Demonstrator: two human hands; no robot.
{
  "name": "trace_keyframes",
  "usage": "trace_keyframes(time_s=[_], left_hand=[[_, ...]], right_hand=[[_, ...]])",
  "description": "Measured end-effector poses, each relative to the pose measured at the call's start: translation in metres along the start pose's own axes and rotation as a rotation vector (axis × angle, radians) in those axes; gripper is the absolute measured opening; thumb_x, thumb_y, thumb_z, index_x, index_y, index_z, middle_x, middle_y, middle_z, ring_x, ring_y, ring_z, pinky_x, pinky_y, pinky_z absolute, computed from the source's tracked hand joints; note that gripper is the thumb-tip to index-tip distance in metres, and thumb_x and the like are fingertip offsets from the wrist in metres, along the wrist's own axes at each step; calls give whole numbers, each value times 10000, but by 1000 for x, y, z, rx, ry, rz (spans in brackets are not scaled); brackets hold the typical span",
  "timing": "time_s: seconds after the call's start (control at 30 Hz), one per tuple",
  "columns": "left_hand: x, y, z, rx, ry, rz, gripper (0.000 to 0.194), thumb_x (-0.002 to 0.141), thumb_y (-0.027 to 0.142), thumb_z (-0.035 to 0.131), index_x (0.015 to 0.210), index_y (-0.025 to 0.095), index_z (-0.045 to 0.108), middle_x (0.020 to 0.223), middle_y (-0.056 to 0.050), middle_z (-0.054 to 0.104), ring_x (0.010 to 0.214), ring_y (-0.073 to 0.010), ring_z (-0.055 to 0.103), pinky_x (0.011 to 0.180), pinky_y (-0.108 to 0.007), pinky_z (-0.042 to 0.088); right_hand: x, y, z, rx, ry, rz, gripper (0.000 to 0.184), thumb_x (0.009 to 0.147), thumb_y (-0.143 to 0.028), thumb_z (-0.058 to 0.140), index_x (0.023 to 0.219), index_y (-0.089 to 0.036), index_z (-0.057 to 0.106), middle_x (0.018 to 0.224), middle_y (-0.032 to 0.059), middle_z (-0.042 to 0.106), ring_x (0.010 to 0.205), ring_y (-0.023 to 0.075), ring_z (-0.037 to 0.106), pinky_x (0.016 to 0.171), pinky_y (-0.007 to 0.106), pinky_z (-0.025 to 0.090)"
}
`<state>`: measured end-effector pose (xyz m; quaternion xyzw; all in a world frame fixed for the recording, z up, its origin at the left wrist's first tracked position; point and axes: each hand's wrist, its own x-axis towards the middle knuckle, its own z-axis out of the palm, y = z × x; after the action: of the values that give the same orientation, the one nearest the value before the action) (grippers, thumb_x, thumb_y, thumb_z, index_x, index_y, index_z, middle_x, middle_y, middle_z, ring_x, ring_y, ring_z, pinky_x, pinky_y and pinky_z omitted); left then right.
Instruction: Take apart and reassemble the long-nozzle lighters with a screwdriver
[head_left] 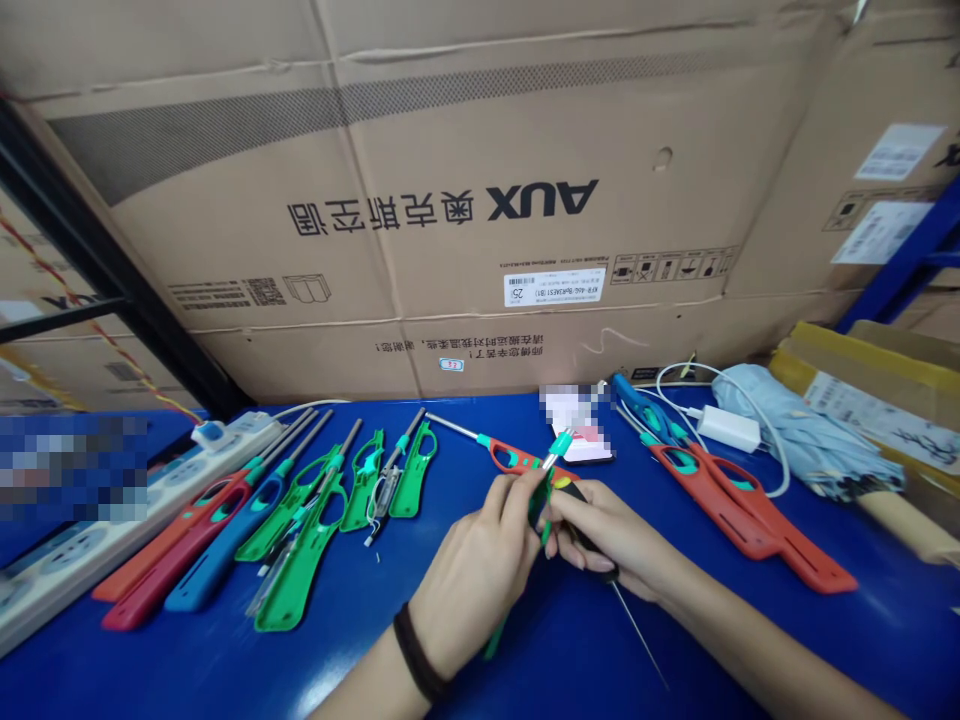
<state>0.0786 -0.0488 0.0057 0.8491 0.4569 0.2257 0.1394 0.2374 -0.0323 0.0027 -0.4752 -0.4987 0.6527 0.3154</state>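
Observation:
In the head view, my left hand [476, 555] is closed around a green gas lighter [491, 642], mostly hidden by the fingers; its teal collar points up and away. My right hand [619, 525] is wrapped round a screwdriver [587, 530] with a black and yellow handle, its thin shaft pointing down toward me. The right fingertips also meet the green lighter's side. Just beyond both hands, an orange lighter [504, 458] lies on the blue table. To the left are opened green lighter shells [300, 575] with their inner parts [386, 488] exposed.
Whole red and blue lighters [217, 550] lie at the left beside a white power strip [142, 495]. Orange lighters [720, 500] lie at the right, near a white charger [727, 428] with cable and a folded light-blue umbrella [810, 425]. A large cardboard box [420, 120] stands behind.

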Motion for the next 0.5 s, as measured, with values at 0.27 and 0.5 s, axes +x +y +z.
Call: trace_keyframes(time_s=[0.27, 0.5], left_hand=[[6, -18, 0, -355, 93, -55, 369, 936, 152, 353, 1273, 232, 480, 1021, -51, 650, 885, -196, 634, 801, -310, 488], [9, -30, 0, -592, -25, -250, 339, 919, 294, 445, 1237, 206, 522, 772, -9, 627, 465, -130, 574, 479, -234, 459]], right_hand=[[2, -2, -10, -54, -138, 146, 175, 769, -269, 459, 664, -153, 537, 497, -1, 617, 269, 6, 281, 272, 132, 117], [0, -1, -23, -366, -37, 81, 276, 784, -396, 600, 645, -164, 541, 475, 20, 641, 271, 38, 360, 278, 151, 229]])
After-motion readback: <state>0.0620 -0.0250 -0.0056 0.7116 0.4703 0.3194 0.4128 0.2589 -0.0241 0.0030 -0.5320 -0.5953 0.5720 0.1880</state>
